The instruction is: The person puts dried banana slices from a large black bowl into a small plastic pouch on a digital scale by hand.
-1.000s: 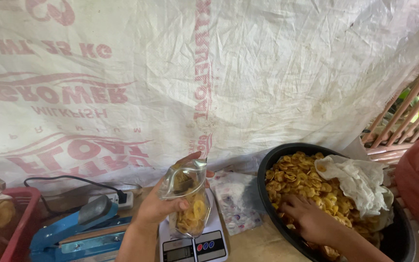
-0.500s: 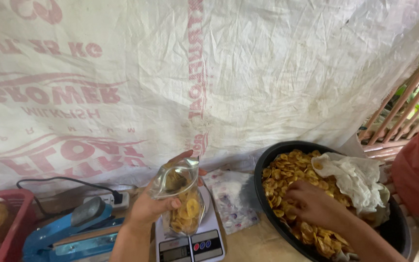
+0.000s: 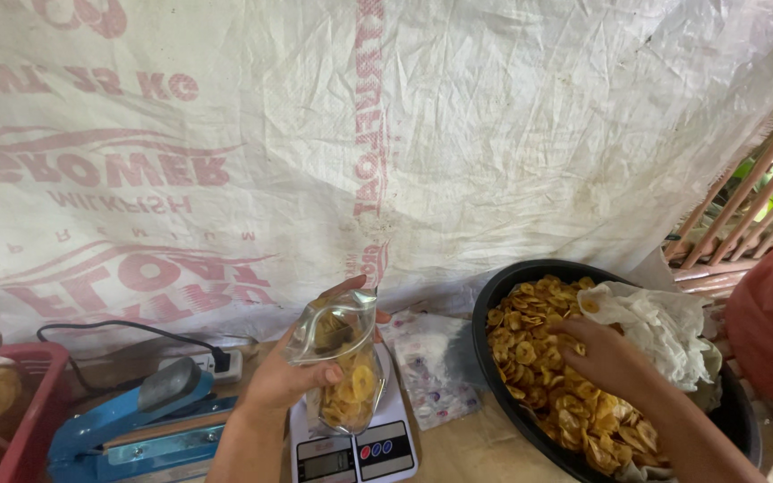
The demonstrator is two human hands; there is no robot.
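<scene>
The clear plastic pouch half filled with yellow banana chips stands on the small white digital kitchen scale, as it did 1 second ago. The right hand has slid from the near side toward the middle of the round black basin of chips, so another handful looks likely. Its fingers lie spread, palm down on the chips. The left hand pinches the pouch's open mouth between thumb and fingers.
</scene>
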